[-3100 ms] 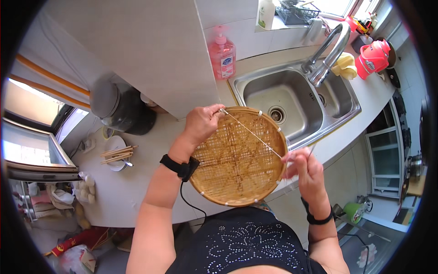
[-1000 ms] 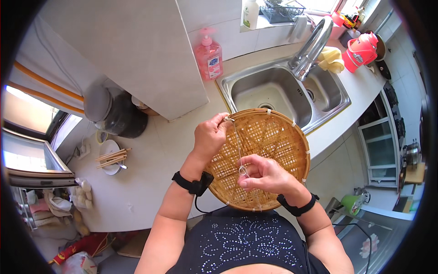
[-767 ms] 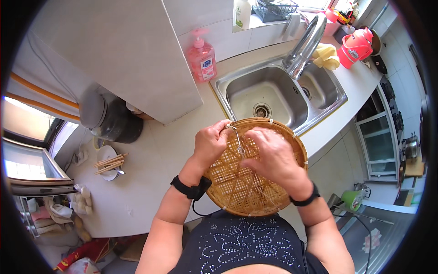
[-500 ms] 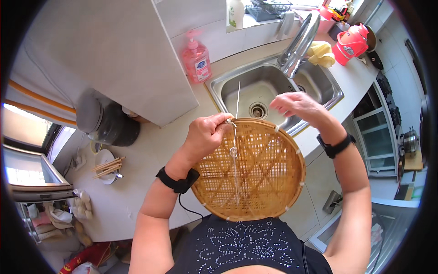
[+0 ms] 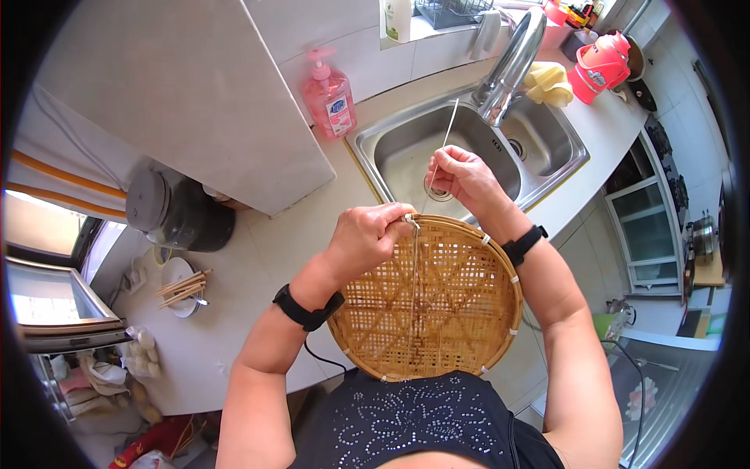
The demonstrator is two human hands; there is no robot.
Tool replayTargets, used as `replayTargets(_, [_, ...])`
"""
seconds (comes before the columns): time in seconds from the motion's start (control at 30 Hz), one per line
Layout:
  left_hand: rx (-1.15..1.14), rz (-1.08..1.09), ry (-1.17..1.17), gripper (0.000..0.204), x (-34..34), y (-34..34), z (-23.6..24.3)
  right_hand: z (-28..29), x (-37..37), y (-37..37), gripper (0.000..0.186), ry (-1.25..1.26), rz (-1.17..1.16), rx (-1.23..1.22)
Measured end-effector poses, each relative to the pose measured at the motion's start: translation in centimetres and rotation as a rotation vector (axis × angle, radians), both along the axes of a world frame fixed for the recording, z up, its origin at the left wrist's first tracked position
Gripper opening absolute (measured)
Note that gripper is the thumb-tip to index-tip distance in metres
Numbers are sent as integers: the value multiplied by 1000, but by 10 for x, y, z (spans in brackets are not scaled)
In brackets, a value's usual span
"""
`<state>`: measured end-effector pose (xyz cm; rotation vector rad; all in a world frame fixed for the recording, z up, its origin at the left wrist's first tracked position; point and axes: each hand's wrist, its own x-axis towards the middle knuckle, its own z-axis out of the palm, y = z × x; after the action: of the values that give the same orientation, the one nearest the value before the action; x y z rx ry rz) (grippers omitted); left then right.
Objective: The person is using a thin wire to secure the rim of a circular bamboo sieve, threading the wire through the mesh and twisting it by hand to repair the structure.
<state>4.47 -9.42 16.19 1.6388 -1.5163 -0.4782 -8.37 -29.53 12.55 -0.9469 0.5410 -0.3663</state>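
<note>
Basket [image 5: 457,316]: the round, woven basket is tilting in front of the person's chest, above the counter [image 5: 191,356] and overlapping its front edge in this view; its lower rim is coming close to the shirt [image 5: 422,414], and whether they are touching cannot be told.
Left hand [image 5: 358,238]: its grip is wrapping tightly round the basket's upper left rim, beside a white tie [image 5: 412,222].
Right hand [image 5: 461,178]: its grip is pinching 1 thin, pale rod [image 5: 451,123] between thumb and fingertips, with the other fingers curling in; in view it is overlapping the sink's larger bowl.
Rod: it is slanting, its upper end pointing away from the person.
Cord [image 5: 415,301]: it is hanging from the tie, down across the weave.
Wrists: 2 black bands [image 5: 525,245] are circling them, 1 on each.
Sink [image 5: 397,166]: its 2 bowls are lying toward the counter's back edge.
Tap [image 5: 509,70]: it is arching over the sink, with a yellow cloth [image 5: 549,84] and a red flask [image 5: 600,69] standing to its right.
Soap [image 5: 331,103]: the pink pump bottle is standing by the counter's back edge, left of the sink.
Plate [image 5: 178,268]: it is resting near the counter's left edge, with several sticks [image 5: 183,289] lying across it.
Jar [image 5: 189,207]: dark and lidded, it is standing behind the plate.
</note>
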Motion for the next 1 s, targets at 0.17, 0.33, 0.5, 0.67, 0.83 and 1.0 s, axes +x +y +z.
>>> replayTargets(0.17, [30, 12, 47, 22, 5, 5, -10, 16, -14, 29, 18, 50, 170, 65])
replayTargets(0.33, [-5, -11, 64, 21, 1, 2, -17, 1, -19, 33, 16, 222, 311, -83])
replayTargets(0.5, [-22, -111, 26, 20, -5, -11, -5, -97, -57, -69, 12, -120, -256, 335])
replayTargets(0.67, [67, -74, 60, 16, -4, -5, -24, -64, -62, -27, 17, -225, -414, 462])
replayTargets(0.83, [82, -77, 90, 16, -9, -4, -31, -40, -57, -29, 17, -352, -222, 329])
replayTargets(1.0, [143, -53, 69, 16, -12, -6, -35, -29, -64, -18, 11, -5, -150, 118])
